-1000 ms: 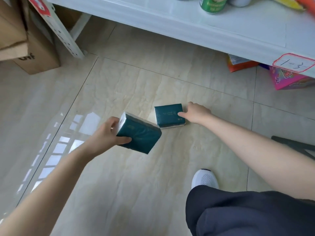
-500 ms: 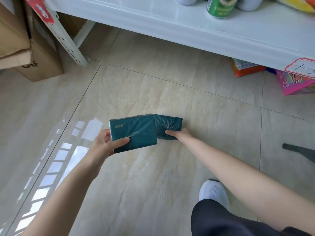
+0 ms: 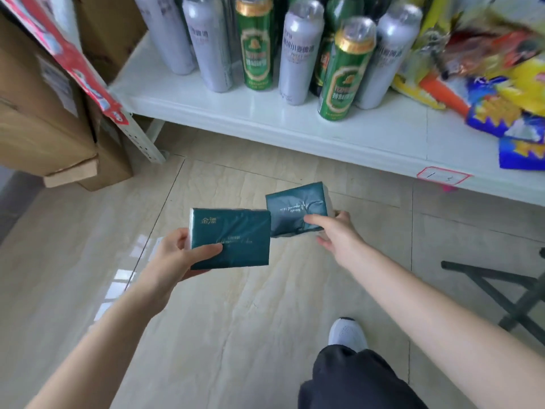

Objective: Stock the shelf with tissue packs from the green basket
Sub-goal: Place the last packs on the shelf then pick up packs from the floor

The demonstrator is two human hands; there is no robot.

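Note:
My left hand [image 3: 177, 255] grips a dark green tissue pack [image 3: 236, 234] by its left end, thumb on top, held flat above the floor. My right hand [image 3: 336, 234] pinches a second dark green tissue pack [image 3: 295, 208], tilted and a little higher, just right of the first. Both packs hang in front of the low white shelf [image 3: 265, 113]. The green basket is out of view.
Green and silver cans [image 3: 295, 51] stand on the shelf's left part, snack bags [image 3: 501, 93] on its right. Cardboard boxes [image 3: 44, 113] stand at the left by the shelf post. A dark metal frame [image 3: 501, 290] stands at the right. My white shoe [image 3: 345, 335] is on the tiled floor.
My right hand picked the second pack up off the floor. Both hands rose with their packs, and the view lifted so the shelf's cans and snack bags show.

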